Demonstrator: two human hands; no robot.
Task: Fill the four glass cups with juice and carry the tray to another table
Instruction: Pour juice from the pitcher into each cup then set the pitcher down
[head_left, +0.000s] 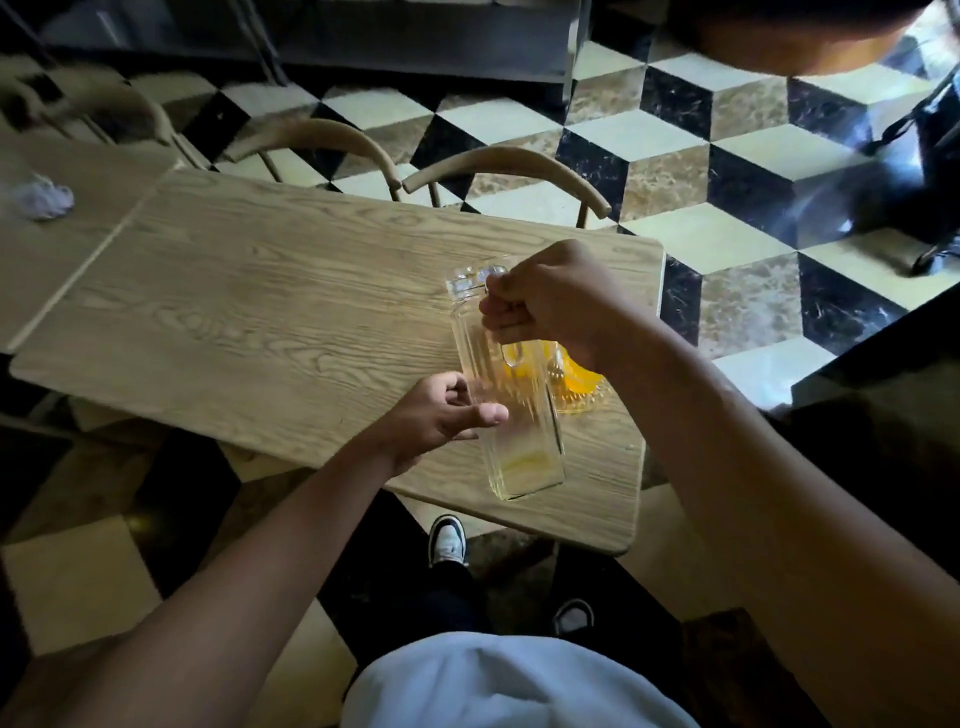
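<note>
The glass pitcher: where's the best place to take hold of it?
Grip the glass pitcher by its handle, coming from the right, where the right hand already curls round it. The ribbed body is tall; the left hand can steady its side.

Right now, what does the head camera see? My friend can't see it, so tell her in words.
A person's right hand grips the handle of a tall, nearly empty glass pitcher over a wooden table, while the left hand touches its side. A glass of orange juice sits partly hidden behind the pitcher. Two wooden chairs stand beyond the table on a checkered floor.
</note>
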